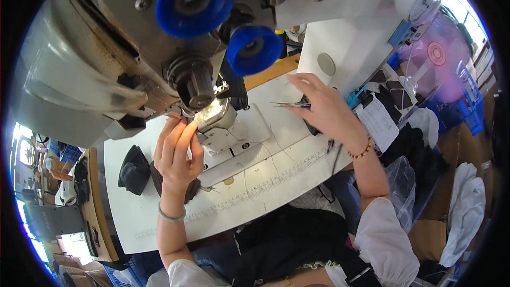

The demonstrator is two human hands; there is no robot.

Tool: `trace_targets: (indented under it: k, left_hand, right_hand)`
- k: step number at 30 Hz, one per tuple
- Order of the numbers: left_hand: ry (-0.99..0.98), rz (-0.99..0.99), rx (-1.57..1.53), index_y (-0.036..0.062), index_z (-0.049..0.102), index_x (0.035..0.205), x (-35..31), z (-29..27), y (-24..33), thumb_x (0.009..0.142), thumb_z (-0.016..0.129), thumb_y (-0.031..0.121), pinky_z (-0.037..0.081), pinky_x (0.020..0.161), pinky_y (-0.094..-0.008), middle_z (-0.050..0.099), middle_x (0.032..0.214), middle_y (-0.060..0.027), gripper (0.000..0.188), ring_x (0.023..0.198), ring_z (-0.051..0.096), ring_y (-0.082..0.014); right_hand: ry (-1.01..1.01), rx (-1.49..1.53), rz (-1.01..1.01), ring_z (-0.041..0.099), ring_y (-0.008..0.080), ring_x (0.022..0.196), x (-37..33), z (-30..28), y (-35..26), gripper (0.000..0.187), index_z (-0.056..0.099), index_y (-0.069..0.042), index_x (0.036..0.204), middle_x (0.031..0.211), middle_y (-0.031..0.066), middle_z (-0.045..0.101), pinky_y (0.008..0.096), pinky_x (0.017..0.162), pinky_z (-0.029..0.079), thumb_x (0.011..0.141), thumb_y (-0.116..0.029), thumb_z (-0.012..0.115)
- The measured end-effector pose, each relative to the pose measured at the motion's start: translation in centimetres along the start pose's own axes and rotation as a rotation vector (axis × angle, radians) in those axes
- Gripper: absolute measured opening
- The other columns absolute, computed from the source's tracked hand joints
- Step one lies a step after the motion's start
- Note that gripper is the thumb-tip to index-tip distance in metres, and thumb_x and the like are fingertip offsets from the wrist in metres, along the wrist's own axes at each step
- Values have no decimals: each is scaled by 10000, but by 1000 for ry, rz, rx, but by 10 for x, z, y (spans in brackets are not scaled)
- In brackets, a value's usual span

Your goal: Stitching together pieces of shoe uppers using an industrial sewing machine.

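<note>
My left hand (178, 151) is raised at the needle area of a sewing machine (218, 119), its fingertips pinched together beside the lit metal part. What lies between those fingertips is too small to make out. My right hand (329, 109) is held over the table to the right of the machine, closed on a small pair of thread snips (289, 105) whose blades point left. Beneath my left wrist a dark brown piece (192, 190) lies partly hidden. A folded black cloth piece (134, 170) rests left of that hand.
Loose threads (247, 180) trail across the white table (127, 218), which has a ruler strip (255, 183) near its front edge. Blue thread-tension wheels (194, 2) hang overhead. On the right are a paper sheet (378, 125), dark cloth and a pink fan (435, 53).
</note>
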State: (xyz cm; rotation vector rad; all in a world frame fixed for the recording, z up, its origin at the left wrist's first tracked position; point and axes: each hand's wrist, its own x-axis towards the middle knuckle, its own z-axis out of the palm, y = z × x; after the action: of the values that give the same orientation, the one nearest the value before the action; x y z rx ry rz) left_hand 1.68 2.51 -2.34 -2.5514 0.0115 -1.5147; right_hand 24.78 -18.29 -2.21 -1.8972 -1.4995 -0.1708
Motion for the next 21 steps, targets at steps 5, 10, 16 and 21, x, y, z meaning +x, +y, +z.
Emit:
trace_targets:
  k: [5,10,16,21]
  left_hand:
    - [42,17,11,-18,680,985,-6,1,-4,716,634,-57,557,819,-387,633,985,-141,276,961,654,-342]
    - [-64,88,-283,-10,672,1062,-27,-5,22,731,749,147,497,896,-423,622,1095,-144,375,1075,613,-347]
    - [-589,-116,-1004,42,590,994,14,-18,43,603,903,269,284,1108,-563,598,1216,-160,550,1282,491,-363]
    - [-696,-883,-1493,37,537,1056,-16,-36,20,705,835,2,480,855,-265,647,1072,-69,462,947,572,-109]
  right_hand:
    - [-538,-487,197,662,327,832,-5,10,23,486,559,49,1105,1070,163,582,407,725,540,747,-227,737]
    - [-548,-94,28,635,313,857,-14,-6,-1,388,614,-47,1047,1073,109,575,396,736,512,743,-255,736]
    - [-817,677,-351,602,289,793,-1,-8,-41,359,626,-1,900,840,87,597,359,685,452,804,-326,746]
    - [-567,855,-268,510,169,667,16,5,-32,302,594,-7,861,745,44,553,305,635,417,802,-245,770]
